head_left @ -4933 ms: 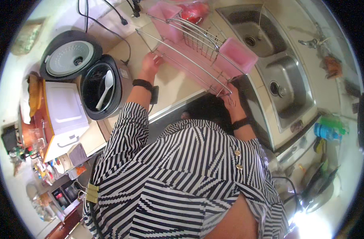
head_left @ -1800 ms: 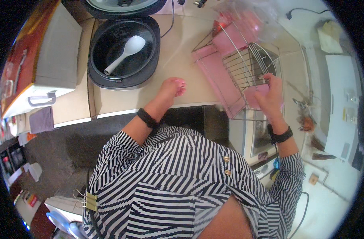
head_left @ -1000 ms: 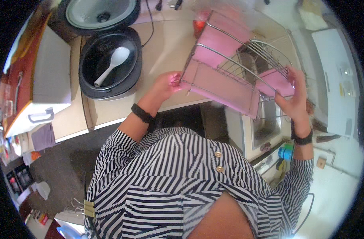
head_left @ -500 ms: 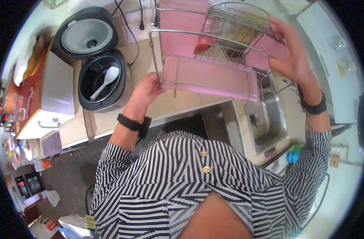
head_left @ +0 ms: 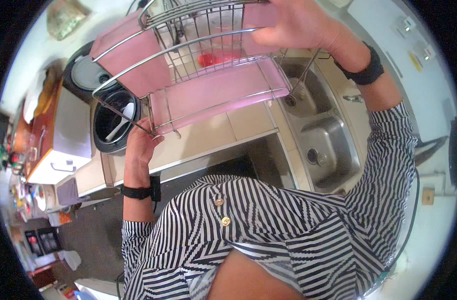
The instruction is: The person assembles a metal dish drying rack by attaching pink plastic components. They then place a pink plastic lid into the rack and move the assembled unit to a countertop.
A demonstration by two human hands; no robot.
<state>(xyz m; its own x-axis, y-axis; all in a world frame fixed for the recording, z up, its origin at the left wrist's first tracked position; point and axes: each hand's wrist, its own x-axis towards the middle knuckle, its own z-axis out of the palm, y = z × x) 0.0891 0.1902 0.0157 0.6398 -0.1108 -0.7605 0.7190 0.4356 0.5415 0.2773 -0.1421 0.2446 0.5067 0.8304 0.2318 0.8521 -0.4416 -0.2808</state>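
A metal wire rack point(head_left: 216, 97) lined with pink panels is held up over the tiled counter, tilted toward me. My left hand point(head_left: 142, 142) grips its lower left corner, the fingers partly hidden behind the wire. At the upper right my right hand point(head_left: 301, 27) is closed over the rack's top rail, beside a small pink panel. Something red point(head_left: 217, 60) shows through the wire mesh at the back; I cannot make out what it is.
An open rice cooker point(head_left: 104, 120) with a white rice paddle point(head_left: 123, 120) in it stands left of the rack. A double steel sink point(head_left: 333, 145) lies to the right. A white cabinet point(head_left: 63, 142) with a brown top is at the left.
The rack has moved left, its left end now partly in front of the rice cooker. Both hands went with it. More of the double sink shows.
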